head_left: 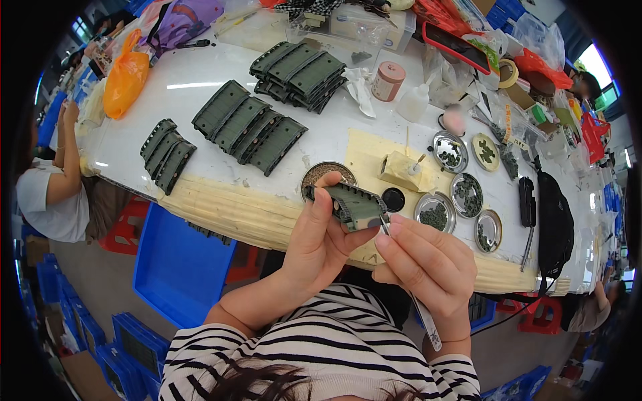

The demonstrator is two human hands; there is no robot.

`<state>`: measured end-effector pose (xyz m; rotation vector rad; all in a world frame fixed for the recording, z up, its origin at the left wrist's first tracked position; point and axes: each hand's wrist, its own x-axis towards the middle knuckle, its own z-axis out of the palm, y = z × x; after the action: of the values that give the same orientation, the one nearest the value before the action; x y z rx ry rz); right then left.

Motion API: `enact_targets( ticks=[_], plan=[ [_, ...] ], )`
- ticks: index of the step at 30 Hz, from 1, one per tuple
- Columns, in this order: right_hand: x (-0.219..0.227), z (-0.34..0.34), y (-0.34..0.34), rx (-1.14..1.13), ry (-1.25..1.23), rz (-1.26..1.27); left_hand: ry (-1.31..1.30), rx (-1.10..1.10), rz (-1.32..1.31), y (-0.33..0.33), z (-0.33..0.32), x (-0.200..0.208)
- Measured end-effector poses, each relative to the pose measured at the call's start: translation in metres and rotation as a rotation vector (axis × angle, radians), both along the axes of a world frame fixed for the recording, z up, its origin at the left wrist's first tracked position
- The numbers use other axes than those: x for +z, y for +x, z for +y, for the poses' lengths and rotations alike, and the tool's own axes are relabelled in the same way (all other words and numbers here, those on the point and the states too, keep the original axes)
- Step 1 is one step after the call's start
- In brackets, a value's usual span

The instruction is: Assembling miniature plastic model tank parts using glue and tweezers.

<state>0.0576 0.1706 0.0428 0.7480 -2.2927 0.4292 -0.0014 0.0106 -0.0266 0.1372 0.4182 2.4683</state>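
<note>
Stretching ahead of both hands, the glossy white tabletop (114, 150) curves toward the body, its near edge bound in a wrinkled cream-yellow covering (227, 204). Below that edge, left of the hands, sits a deep blue rectangular plastic tub (174, 260). Ridged dark-green panels lie beyond the left hand in three groups: a far stack (294, 73), a middle row (244, 127) and a small leftmost group (167, 157), with strips of white surface showing between them. A soft black elongated pouch (555, 224) lies well right of the hands.

The left hand (314, 237) grips a green camouflage-patterned ridged piece (358, 206) between thumb and fingers, raised over the near edge. The right hand (431, 264) pinches slim silver metal tweezers (424, 317), their tips at the piece's right end; whether they hold anything is too small to tell.

Just beyond the right hand stands a cream tape-wrapped block (408, 170). Round shallow metal dishes of small green bits crowd the room right of it, the closest (416, 208) near the right fingertips. Between dish and piece lies a round black cap (393, 199), the smallest.
</note>
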Motion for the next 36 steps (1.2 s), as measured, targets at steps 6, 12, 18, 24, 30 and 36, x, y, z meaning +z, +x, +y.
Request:
enact_targets(
  ticks=[6, 12, 18, 24, 30, 36],
  plan=[
    [-0.005, 0.001, 0.002, 0.071, -0.222, 0.035, -0.029, -0.035, 0.162, -0.015, -0.002, 0.004],
    [-0.019, -0.004, 0.019, 0.080, -0.559, -0.096, 0.044, -0.124, 0.256, -0.037, -0.010, -0.008],
    [-0.024, -0.008, 0.018, 0.077, -0.526, -0.111, 0.170, -0.203, 0.272, -0.036, -0.010, -0.015],
    [-0.021, -0.012, 0.020, 0.082, -0.507, -0.138, 0.173, -0.231, 0.281, -0.036, -0.010, -0.013],
    [-0.020, -0.012, 0.022, 0.079, -0.506, -0.145, 0.181, -0.234, 0.270, -0.035, -0.008, -0.012],
    [-0.023, -0.013, 0.021, 0.075, -0.529, -0.116, 0.175, -0.231, 0.279, -0.034, -0.010, -0.012]
  ],
)
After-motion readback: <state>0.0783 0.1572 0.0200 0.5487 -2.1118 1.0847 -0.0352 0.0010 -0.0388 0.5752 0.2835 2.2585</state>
